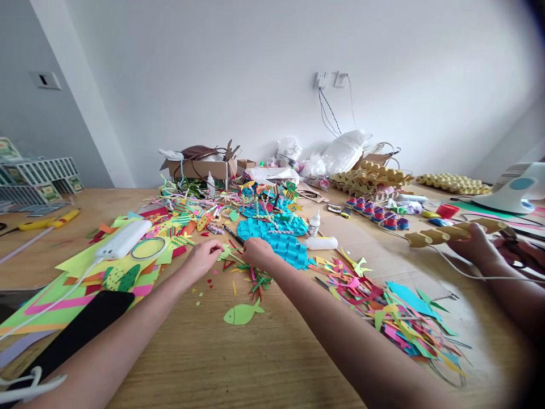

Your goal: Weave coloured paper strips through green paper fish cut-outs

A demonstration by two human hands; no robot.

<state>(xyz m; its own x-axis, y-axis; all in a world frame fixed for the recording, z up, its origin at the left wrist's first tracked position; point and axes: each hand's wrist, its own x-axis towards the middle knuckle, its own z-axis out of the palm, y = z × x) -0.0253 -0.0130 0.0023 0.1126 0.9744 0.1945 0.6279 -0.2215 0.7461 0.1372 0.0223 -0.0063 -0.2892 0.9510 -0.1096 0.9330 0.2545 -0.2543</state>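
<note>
My left hand (pixel 206 255) is closed, fingertips pinched together beside a small light-green paper cutout (pixel 225 251). Just right of that cutout, my right hand (pixel 258 251) is curled closed with its fingertips pointing down. What either hand grips is hidden or too small to make out. A black pen (pixel 233 234) runs up to the right hand's knuckles; whether it is held or lies behind I cannot tell. Nearer to me lies a green paper fish (pixel 242 313) with a drawn eye and gill line. Tiny paper scraps (pixel 209 280) are scattered below my left hand.
Beyond my hands stands a blue egg-carton piece (pixel 276 236) with paper decorations, next to a glue bottle (pixel 314 223). Coloured scraps (pixel 353 284) lie to the right, paper sheets and a white power bank (pixel 123 238) to the left. Another person's hand (pixel 477 247) holds a cardboard strip at right.
</note>
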